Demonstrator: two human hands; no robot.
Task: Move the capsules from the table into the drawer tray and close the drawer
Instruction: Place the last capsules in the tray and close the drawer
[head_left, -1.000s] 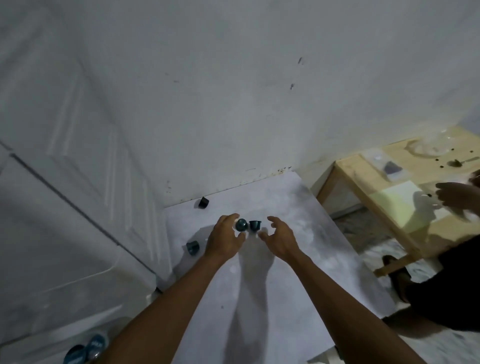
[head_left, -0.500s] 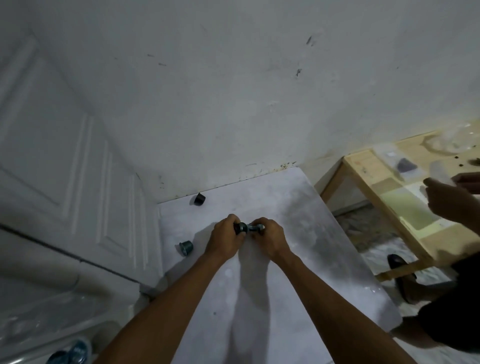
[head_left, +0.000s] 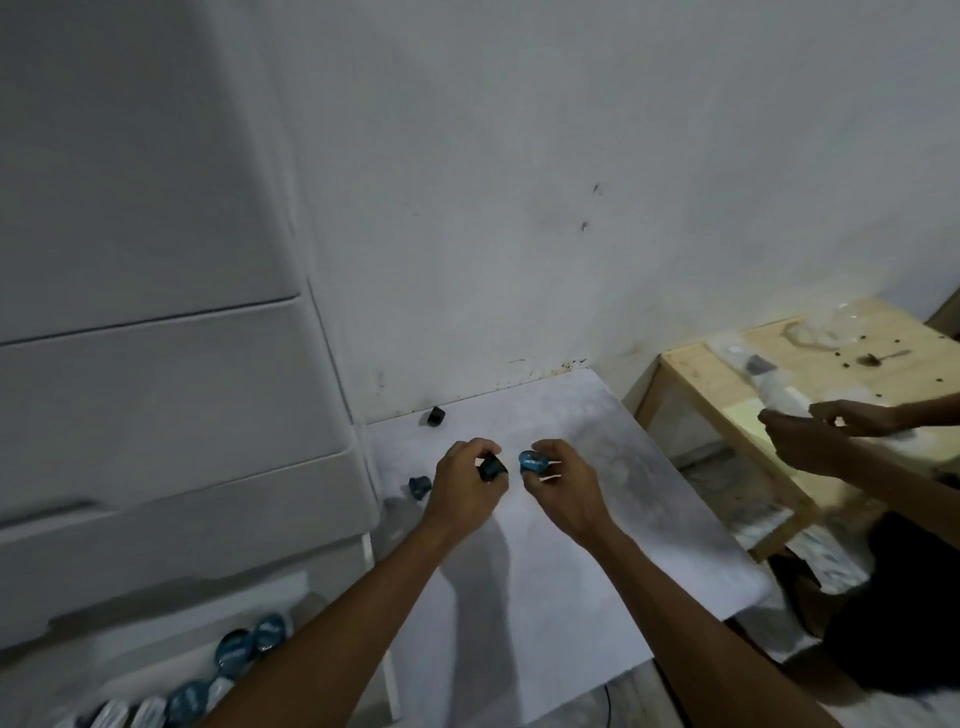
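My left hand (head_left: 465, 480) is shut on a dark blue capsule (head_left: 492, 468), held just above the white table (head_left: 597, 545). My right hand (head_left: 563, 475) grips a second blue capsule (head_left: 532, 462) by its foil end. Two more capsules rest on the table: a black one (head_left: 434, 416) near the wall and a blue one (head_left: 420, 487) by the left edge. At the lower left the open drawer tray (head_left: 291, 582) holds several blue and white capsules (head_left: 236, 650), partly hidden by my left forearm.
A white drawer cabinet (head_left: 156, 415) stands left of the table, against the white wall. To the right is a low wooden table (head_left: 727, 384) with bags and small bits on it, where another person's hands (head_left: 815, 436) are busy.
Both hands closed on the two middle capsules and lifted them off the table, moving slightly apart. The view swung left and down, bringing the open drawer into sight.
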